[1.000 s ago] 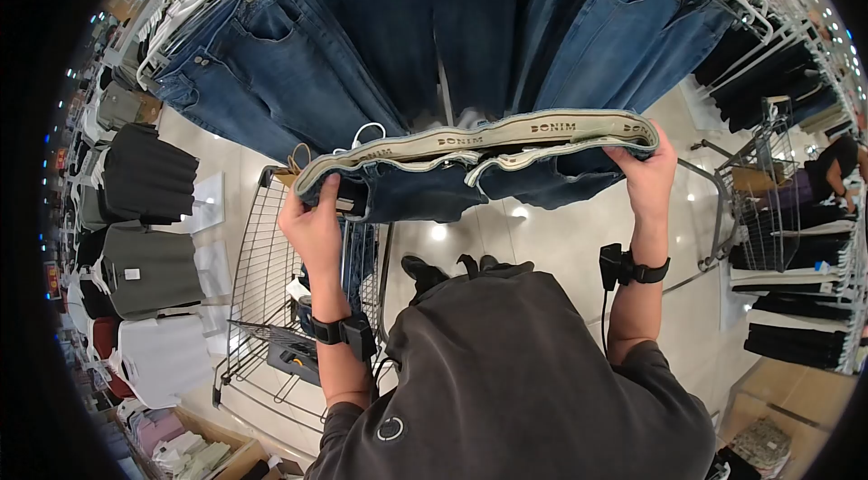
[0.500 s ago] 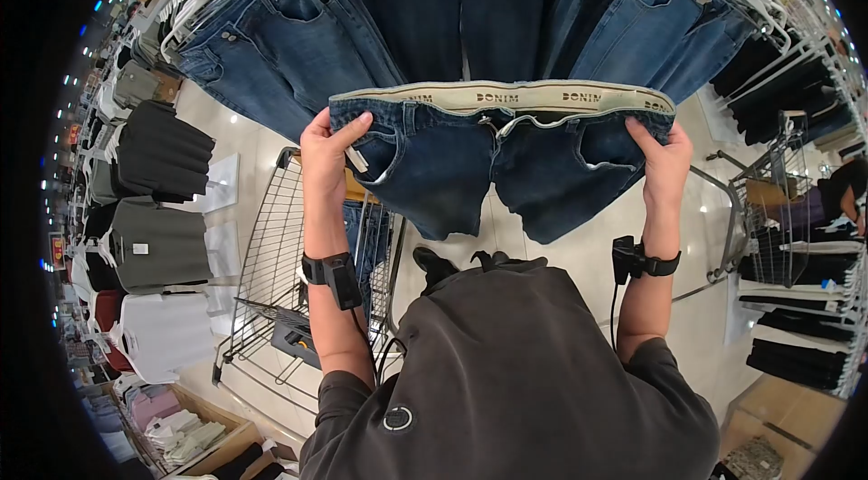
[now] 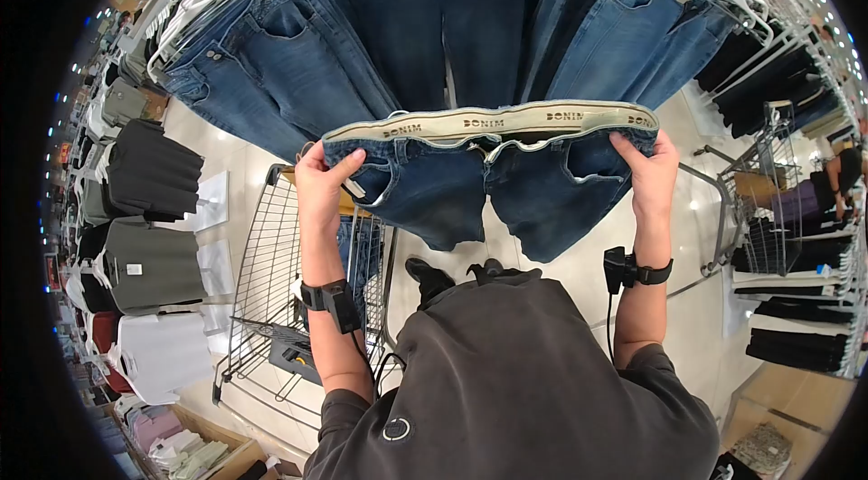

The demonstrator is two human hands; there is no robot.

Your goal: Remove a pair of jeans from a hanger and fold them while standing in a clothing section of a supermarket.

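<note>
A pair of dark blue jeans [image 3: 434,195] is stretched out in front of me by its waistband, with the pale inner band printed with lettering showing on top. My left hand [image 3: 324,180] grips the left end of the waistband, thumb on the front by the pocket. At the opposite end, my right hand [image 3: 648,168] pinches the waistband with its thumb over the other pocket. Fingers of both hands are partly hidden behind the denim. The legs hang down and away, mostly out of sight.
Jeans on white hangers [image 3: 271,64] fill the rack ahead, on both sides. A wire shopping cart [image 3: 262,281] stands at my left, holding folded denim. Shirts [image 3: 149,263] hang further left. At the right are another cart [image 3: 768,182], a person's arm [image 3: 836,186] and hanging dark garments [image 3: 796,349].
The jeans and both hands have moved slightly down and left in view. The waistband now tilts, its left end lower than its right. Both hands keep their hold.
</note>
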